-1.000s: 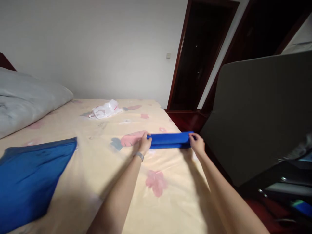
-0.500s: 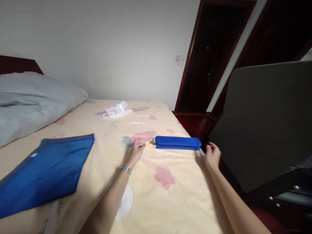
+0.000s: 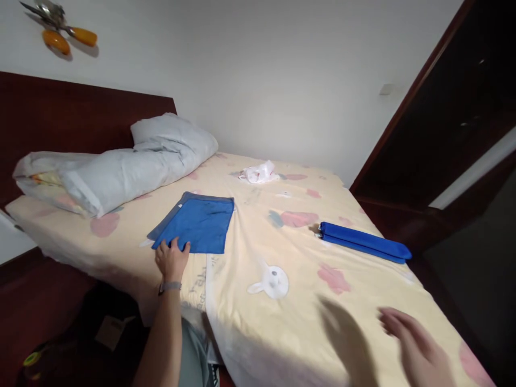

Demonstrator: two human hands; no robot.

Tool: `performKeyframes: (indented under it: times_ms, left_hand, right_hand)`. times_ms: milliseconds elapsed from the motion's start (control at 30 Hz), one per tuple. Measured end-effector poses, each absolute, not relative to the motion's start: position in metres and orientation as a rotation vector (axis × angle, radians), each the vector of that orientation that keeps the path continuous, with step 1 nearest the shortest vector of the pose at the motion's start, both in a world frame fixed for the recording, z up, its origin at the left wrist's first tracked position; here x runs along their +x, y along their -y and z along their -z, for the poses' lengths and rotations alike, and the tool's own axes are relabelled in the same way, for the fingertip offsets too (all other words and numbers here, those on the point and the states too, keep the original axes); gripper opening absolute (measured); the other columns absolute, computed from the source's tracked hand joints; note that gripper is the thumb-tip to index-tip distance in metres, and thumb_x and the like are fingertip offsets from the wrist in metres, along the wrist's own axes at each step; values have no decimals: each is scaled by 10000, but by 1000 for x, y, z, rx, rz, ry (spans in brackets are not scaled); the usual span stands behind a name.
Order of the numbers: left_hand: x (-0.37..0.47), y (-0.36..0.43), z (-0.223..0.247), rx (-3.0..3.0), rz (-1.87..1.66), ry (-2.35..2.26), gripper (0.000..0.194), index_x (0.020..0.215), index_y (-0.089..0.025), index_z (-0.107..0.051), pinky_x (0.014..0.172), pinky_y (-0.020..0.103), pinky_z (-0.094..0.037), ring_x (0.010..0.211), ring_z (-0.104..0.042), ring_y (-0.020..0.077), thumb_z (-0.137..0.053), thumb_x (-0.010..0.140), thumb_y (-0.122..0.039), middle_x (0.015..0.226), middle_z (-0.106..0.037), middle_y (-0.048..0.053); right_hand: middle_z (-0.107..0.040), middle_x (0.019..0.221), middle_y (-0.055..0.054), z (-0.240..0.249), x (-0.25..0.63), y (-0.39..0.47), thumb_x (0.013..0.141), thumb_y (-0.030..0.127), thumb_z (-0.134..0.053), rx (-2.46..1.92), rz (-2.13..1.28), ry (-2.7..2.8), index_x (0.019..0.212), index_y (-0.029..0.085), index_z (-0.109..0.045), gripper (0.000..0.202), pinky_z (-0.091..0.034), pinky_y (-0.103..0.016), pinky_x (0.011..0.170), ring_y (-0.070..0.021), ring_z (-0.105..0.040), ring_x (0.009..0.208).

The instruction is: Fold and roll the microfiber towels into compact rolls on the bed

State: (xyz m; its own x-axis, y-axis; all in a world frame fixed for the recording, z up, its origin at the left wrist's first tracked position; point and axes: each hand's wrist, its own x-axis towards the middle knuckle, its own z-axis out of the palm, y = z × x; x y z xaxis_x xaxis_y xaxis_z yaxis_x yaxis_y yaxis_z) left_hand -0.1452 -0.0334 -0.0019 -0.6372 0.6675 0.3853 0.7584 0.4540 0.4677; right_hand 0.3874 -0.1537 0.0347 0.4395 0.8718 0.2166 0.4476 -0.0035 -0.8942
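Observation:
A flat blue fabric piece (image 3: 201, 223) with a darker border and a small white tag lies on the bed's left half. My left hand (image 3: 172, 258), a watch on its wrist, rests at the near-left corner of this fabric. Its fingers are spread and touch the edge. A long, narrow folded blue fabric bundle (image 3: 363, 242) lies along the right side of the bed, with no hand on it. My right hand (image 3: 415, 344) hangs over the near right part of the bed, blurred by motion. It holds nothing, and its fingers look loosely stretched out.
The bed (image 3: 298, 306) carries a patterned cream sheet. A grey quilt (image 3: 141, 166) lies by the dark headboard (image 3: 80, 115), and a crumpled white plastic bag (image 3: 260, 172) sits near the wall. A dark door (image 3: 455, 107) stands at the right.
My view has turned left. My left hand has gone from beside the folded bundle to the flat blue fabric's corner. My right hand has drawn back from the bundle's far-right end.

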Motion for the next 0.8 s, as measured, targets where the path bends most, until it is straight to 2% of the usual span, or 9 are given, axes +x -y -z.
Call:
performKeyframes:
  times_ms: [33,100,233,367,467,533,667,767,800]
  left_hand:
    - [-146,30,2,-1183,952,2571,559,1288,-105,-562,1016,537,-338,1255,-421,417,-512,873,-475,1363,-469,243]
    - [-151,25,0,-1064,974,2601,622,1339,-44,-487,1002,561,-329,1252,-409,433,-493,882,-467,1340,-478,281]
    - [-167,24,-1,-959,1034,2618,628,1372,-32,-431,1004,556,-320,1265,-406,420,-488,885,-426,1339,-496,292]
    - [-182,25,-1,-1001,1135,2631,524,1276,-58,-542,939,514,-399,1120,-547,395,-485,876,-391,1142,-638,250]
    - [-190,25,-6,-1060,1253,2621,413,1121,-96,-640,871,471,-463,1007,-615,365,-443,890,-376,1001,-691,204]
    - [-186,25,-14,-1134,1350,2575,382,1086,-121,-648,853,443,-490,962,-638,331,-431,896,-371,951,-703,164]
    - [-140,30,-46,-1467,1540,2336,351,1139,-205,-624,904,396,-505,983,-647,266,-487,892,-413,1020,-701,77]
    - [-67,55,-78,-2012,1718,2067,315,1112,-235,-650,883,423,-524,993,-646,292,-536,887,-423,1085,-699,89]
    - [-37,68,-87,-2193,1728,1989,284,1085,-252,-665,846,398,-542,974,-660,281,-544,887,-416,1070,-710,77]
  right_hand:
    - [-715,928,-116,-39,365,140,755,646,-570,-1609,-580,1219,805,341,-693,333,-529,-503,748,-347,-663,845]
    - [-721,970,-99,-41,319,115,778,594,-595,-1479,-853,1490,857,272,-714,352,-536,-452,774,-324,-669,877]
    - [-723,880,-80,-16,261,92,886,545,-496,-1395,-961,1612,885,201,-702,401,-511,-374,721,-283,-659,824]
    - [-724,957,-86,13,260,92,902,535,-509,-1384,-936,1628,949,193,-706,398,-492,-367,781,-287,-655,884]
    - [-722,902,-78,18,268,91,908,546,-508,-1376,-963,1609,948,194,-710,407,-490,-348,739,-270,-657,828]
    - [-721,876,-77,15,271,90,907,551,-515,-1367,-962,1580,945,193,-716,412,-488,-338,719,-264,-656,807]
    - [-717,851,-85,9,271,93,884,562,-559,-1353,-956,1531,919,181,-724,417,-487,-329,682,-248,-642,757]
    - [-701,825,-81,5,270,97,876,560,-580,-1306,-1032,1443,919,172,-713,413,-492,-322,679,-238,-630,755]
    - [-699,845,-79,4,270,98,871,555,-592,-1271,-1071,1402,945,175,-707,403,-497,-320,691,-237,-630,773]
